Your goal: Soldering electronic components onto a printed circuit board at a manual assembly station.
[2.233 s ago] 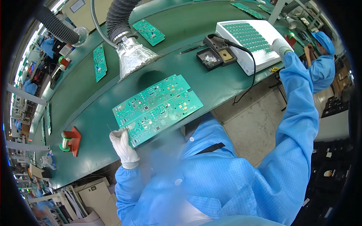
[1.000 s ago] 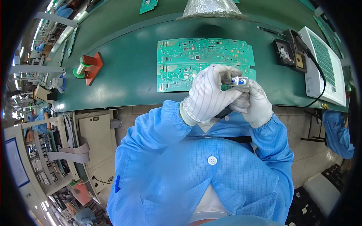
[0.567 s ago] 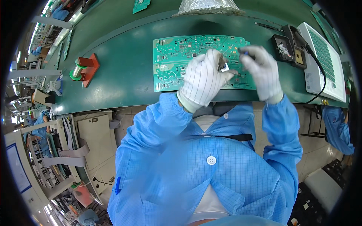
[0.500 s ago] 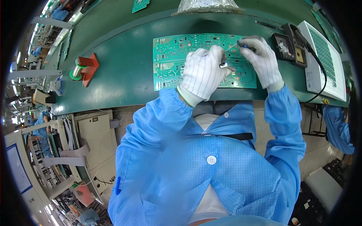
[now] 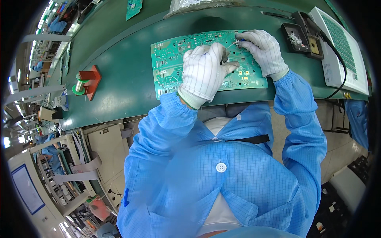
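A green circuit board point(image 5: 170, 65) lies flat on the green bench in front of me, dotted with small components. Over its middle is my left hand point(image 5: 203, 73), in a white striped glove with grey fingertips. Its fingers are curled and the thumb points right; whatever sits between them is too hidden to name. My right hand point(image 5: 262, 51), gloved the same way, is above the board's far right part. Thumb and forefinger pinch a thin pale rod with a blue end point(image 5: 242, 40), which slants down left towards my left fingertips.
A solder spool point(image 5: 80, 85) on a red stand point(image 5: 93, 81) is at the left. To the right are a black tray point(image 5: 295, 38), a soldering iron holder point(image 5: 311, 37) with its black cable, tweezers point(image 5: 276, 15) and a white box point(image 5: 337, 59) of green parts. Clear plastic wrapping point(image 5: 198, 6) lies beyond.
The whole view has turned slightly, so board and bench sit tilted and further left. Both hands keep their grip over the board, with the thin rod still in my right hand.
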Tool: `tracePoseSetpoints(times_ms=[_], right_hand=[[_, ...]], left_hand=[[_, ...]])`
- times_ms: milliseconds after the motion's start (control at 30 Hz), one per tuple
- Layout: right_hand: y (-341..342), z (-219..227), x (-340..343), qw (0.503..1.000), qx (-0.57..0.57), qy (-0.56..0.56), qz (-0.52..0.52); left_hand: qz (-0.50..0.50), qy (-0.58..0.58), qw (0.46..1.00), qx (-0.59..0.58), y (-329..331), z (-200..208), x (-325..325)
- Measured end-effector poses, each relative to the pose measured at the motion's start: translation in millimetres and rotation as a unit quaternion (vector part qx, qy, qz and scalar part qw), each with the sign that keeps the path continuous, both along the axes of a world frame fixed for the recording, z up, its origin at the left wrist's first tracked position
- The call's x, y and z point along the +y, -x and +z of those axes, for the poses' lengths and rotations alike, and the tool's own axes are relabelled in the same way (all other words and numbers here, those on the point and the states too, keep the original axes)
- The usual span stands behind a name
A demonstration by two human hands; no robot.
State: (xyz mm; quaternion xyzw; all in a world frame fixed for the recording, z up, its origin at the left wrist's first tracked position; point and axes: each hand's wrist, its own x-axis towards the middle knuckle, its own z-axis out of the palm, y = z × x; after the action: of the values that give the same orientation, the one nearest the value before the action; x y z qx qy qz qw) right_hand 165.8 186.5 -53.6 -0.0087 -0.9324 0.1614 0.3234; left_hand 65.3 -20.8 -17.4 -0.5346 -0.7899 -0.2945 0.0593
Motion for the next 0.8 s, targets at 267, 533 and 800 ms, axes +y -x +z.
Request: tracePoseSetpoints(times_ms=[267, 533, 800], right_hand=[[0.5, 1.0, -5.4, 1.000, 0.002, 0.000, -0.011], [2.0, 0.0, -6.6, 0.995, -0.012, -0.060, -0.081], [3.5, 0.3, -7.6, 0.994, -0.043, -0.042, -0.090]], left_hand=[[-0.021, 0.004, 1.000, 0.001, 3.8, 3.5, -0.9], [-0.114, -0.010, 0.993, -0.015, -11.2, 1.6, 6.0], [-0.156, -0.023, 0.987, 0.010, -19.6, -6.7, 11.8]])
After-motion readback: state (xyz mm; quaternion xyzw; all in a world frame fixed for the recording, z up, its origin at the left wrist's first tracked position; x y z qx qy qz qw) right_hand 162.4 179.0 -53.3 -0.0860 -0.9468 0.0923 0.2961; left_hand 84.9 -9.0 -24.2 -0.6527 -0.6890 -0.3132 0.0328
